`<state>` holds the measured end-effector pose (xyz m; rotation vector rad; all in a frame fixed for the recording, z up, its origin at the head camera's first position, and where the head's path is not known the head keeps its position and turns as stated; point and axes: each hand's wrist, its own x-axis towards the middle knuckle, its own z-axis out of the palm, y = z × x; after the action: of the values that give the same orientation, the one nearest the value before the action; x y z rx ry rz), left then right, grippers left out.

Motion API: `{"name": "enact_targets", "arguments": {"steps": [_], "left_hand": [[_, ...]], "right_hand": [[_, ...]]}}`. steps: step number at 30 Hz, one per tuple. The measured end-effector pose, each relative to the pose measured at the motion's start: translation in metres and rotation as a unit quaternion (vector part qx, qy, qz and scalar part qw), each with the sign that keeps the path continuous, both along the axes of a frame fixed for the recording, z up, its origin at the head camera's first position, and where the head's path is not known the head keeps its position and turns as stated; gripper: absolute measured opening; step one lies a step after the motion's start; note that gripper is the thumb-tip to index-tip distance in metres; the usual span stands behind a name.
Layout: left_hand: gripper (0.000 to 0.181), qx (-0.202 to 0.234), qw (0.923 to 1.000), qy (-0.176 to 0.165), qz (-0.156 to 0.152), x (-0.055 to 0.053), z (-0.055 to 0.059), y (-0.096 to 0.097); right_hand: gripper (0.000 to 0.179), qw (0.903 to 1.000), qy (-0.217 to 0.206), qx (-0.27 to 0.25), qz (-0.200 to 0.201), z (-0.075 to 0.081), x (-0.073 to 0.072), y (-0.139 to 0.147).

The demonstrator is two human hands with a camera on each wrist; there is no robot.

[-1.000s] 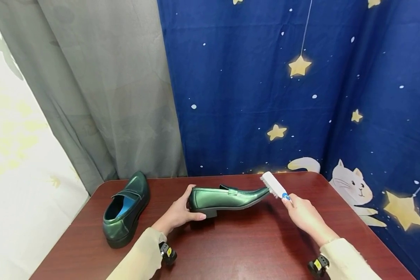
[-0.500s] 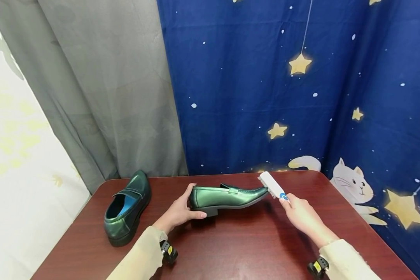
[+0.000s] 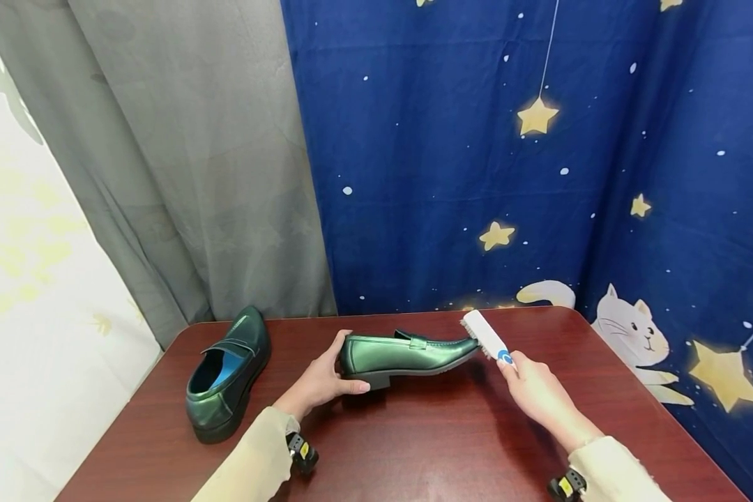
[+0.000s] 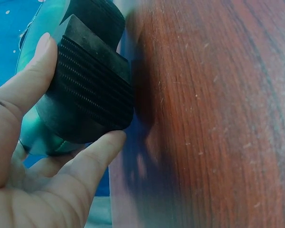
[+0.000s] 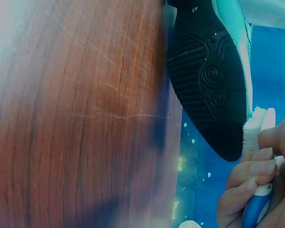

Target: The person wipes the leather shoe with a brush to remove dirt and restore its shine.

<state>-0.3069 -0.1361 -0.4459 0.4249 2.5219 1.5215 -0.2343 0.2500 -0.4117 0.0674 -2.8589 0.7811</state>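
Note:
A shiny green loafer (image 3: 389, 354) is held above the table, its toe pointing right. My left hand (image 3: 320, 376) grips it round the heel; in the left wrist view the thumb and fingers clasp the black ridged heel (image 4: 90, 80). My right hand (image 3: 539, 390) holds a white scrubbing brush (image 3: 486, 333) by its blue-and-white handle. The brush's bristles (image 5: 252, 130) touch the toe tip, and the patterned black sole (image 5: 206, 71) shows in the right wrist view. The second green loafer (image 3: 229, 376), with a blue insole, stands on the table to the left.
The reddish-brown wooden table (image 3: 414, 446) lies under both hands. Behind its far edge hang a grey curtain (image 3: 226, 174) and a blue curtain (image 3: 427, 174) printed with stars and a cat. A pale patterned curtain (image 3: 31, 314) hangs at the left.
My right hand and the brush have shifted slightly left, with the bristles staying at the toe tip. The left hand and the held loafer look nearly still; the other loafer stays put.

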Motion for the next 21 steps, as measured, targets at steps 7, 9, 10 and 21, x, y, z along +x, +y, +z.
{"name": "enact_targets", "arguments": {"steps": [7,9,10,21], "left_hand": [[0.104,-0.001,1.0000,0.000,-0.004,0.000,0.000,0.000],[0.103,-0.002,1.0000,0.002,-0.005,0.000,0.001,0.000],[0.103,-0.003,1.0000,0.005,-0.006,0.000,0.001,0.000],[0.103,-0.001,0.9999,0.007,-0.008,0.002,0.001,0.001]], "right_hand": [[0.022,1.0000,0.003,0.002,0.001,-0.002,0.004,-0.008],[0.021,1.0000,0.004,0.000,0.000,-0.002,0.005,-0.011],[0.020,1.0000,0.005,-0.001,0.000,-0.002,0.006,-0.012],[0.015,0.9997,0.023,-0.007,0.008,-0.007,0.010,-0.028]]}}
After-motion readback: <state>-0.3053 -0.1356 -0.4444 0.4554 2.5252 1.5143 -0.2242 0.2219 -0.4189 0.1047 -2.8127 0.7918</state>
